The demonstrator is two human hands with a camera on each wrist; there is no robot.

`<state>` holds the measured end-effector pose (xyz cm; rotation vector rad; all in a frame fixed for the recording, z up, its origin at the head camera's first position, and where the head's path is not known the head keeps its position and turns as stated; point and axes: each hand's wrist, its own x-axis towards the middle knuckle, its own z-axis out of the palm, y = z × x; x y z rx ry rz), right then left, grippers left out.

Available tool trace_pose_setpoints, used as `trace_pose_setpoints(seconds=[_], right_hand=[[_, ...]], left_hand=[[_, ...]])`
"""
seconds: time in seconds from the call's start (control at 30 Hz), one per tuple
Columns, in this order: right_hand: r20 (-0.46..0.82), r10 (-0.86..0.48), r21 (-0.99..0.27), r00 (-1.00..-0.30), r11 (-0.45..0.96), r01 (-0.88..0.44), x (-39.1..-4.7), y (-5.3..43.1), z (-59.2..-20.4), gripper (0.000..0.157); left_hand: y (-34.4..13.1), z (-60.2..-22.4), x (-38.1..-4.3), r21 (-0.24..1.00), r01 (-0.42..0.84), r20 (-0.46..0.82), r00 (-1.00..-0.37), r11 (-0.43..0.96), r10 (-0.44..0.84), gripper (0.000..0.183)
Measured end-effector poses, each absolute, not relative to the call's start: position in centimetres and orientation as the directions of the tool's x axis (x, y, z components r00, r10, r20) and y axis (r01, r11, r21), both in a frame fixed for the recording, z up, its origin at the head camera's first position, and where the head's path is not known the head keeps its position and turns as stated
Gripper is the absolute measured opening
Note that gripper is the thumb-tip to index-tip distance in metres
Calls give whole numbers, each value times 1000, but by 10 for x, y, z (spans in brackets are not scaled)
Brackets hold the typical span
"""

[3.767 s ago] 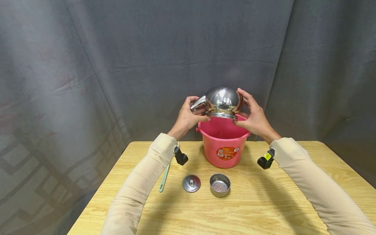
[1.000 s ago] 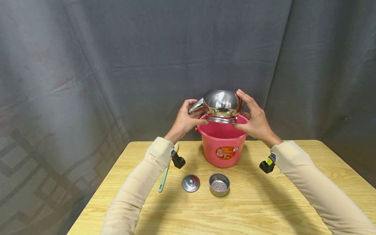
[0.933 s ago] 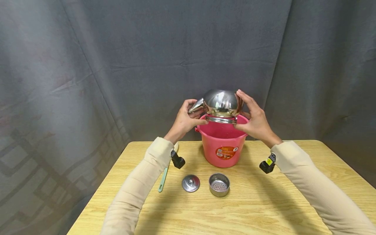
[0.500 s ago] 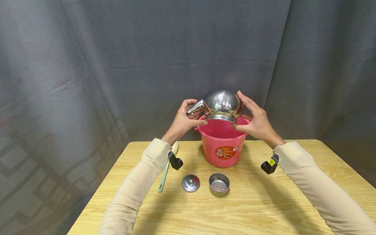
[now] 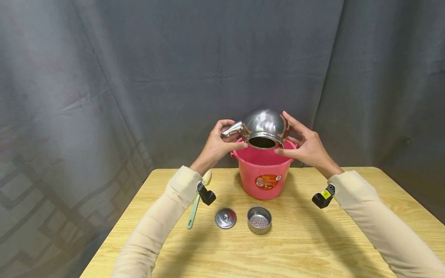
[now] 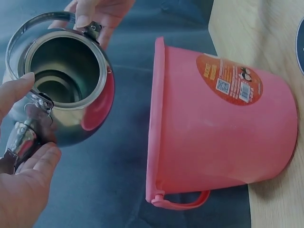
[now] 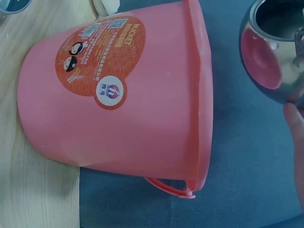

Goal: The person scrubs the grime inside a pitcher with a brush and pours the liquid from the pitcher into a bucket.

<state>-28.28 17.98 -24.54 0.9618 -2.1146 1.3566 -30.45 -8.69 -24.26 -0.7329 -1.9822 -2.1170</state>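
A shiny steel kettle (image 5: 265, 121) hangs tipped over the pink bucket (image 5: 265, 170), its round mouth facing down and toward me. My left hand (image 5: 216, 143) grips it on the spout side, thumb at the rim and fingers behind the spout (image 5: 233, 129). On the opposite side my right hand (image 5: 308, 146) holds the body, thumb near the rim and fingers spread up the wall. In the left wrist view the kettle (image 6: 90, 114) shows its dark hollow inside and its swung-down handle (image 6: 35, 21). Only part of the kettle (image 7: 266, 61) appears in the right wrist view.
The bucket stands at the back of the wooden table (image 5: 295, 243), close to a grey curtain (image 5: 208, 46). In front of it lie a steel lid (image 5: 225, 219) and a perforated steel strainer cup (image 5: 259, 228). A green-handled utensil (image 5: 193, 212) with a pale head lies left, partly behind my left wrist.
The kettle has come down a little and tilted, so its mouth, earlier facing down over the bucket, now shows toward me. Both hands have kept their hold; the right has shifted slightly down and right.
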Motion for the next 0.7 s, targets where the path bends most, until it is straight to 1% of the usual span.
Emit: trace_pose_setpoints(seconds=[0.1, 0.23, 0.33, 0.5, 0.7], right_hand=[[678, -314, -628, -664, 222, -746, -283, 182, -247, 98], [669, -313, -648, -674, 197, -735, -284, 185, -250, 97], [657, -308, -656, -688, 215, -723, -285, 187, -252, 95], [619, -279, -688, -734, 260, -678, -294, 191, -260, 94], [593, -246, -708, -767, 294, -642, -294, 191, -263, 88]], left_hand=[[-86, -242, -300, 900, 421, 436, -875, -111, 212, 65], [-85, -240, -296, 907, 409, 422, -881, -102, 215, 69], [-84, -238, -293, 913, 400, 407, -890, -75, 205, 76], [-83, -237, -290, 923, 383, 383, -910, -28, 161, 86], [-81, -237, -288, 928, 365, 371, -919, -67, 130, 89]])
